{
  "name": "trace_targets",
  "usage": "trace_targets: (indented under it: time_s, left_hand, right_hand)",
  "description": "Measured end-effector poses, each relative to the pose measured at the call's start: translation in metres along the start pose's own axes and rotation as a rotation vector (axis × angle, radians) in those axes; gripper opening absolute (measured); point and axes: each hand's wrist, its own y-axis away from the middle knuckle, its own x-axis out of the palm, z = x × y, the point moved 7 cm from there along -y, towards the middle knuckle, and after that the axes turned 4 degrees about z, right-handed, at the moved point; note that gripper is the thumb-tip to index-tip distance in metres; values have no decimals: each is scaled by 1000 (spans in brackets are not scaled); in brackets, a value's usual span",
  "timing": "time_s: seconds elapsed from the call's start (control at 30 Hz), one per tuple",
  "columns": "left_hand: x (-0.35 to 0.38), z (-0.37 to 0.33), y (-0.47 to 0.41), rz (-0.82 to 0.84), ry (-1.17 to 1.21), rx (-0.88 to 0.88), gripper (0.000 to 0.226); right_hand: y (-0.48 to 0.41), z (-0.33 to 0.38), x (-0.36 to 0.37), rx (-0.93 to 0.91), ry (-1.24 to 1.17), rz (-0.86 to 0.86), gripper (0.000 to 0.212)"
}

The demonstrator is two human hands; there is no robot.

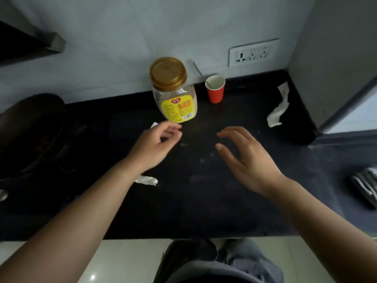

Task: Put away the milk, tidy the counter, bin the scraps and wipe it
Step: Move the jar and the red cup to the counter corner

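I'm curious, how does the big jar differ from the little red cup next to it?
The jar is clear plastic with a yellow label; the cup is solid red. The jar is closed by a gold lid, while the cup is open with a spoon leaning in it. The jar looks taller and wider than the cup. Both stand upright on the dark counter near the wall.

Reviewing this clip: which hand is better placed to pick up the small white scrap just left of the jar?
Left. The left hand hovers empty with fingertips beside that scrap; the right hand is farther off, right of the jar.
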Motion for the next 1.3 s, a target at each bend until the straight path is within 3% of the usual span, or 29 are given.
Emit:
trace_targets:
  time_s: [0.1, 0.3, 0.4, 0.6, 1.07, 1.3]
  left_hand:
    - [-29, -16, -50, -63, -131, 80, 18]
    - [-86, -47, -124, -357, -441, 236, 26]
    - [-95, -41, -155, -349, -508, 198, 32]
    - [-81, -16, -193, -217, -497, 159, 26]
    - [-76, -8, -191, -487, -508, 323, 24]
    - [-76, -8, -193, -511, -497, 345, 26]
  right_hand:
    - [-38, -1, -19, -40, 16, -71, 39]
    - [-110, -12, -40, -25, 65, -142, 33]
    - [-148, -23, -38, -10, 109, -139, 32]
    - [-217, -65, -24, 144, 226, -29, 43]
    - [-298, -123, 33, 244, 437, 183, 64]
    - [-296, -134, 39, 214, 395, 161, 47]
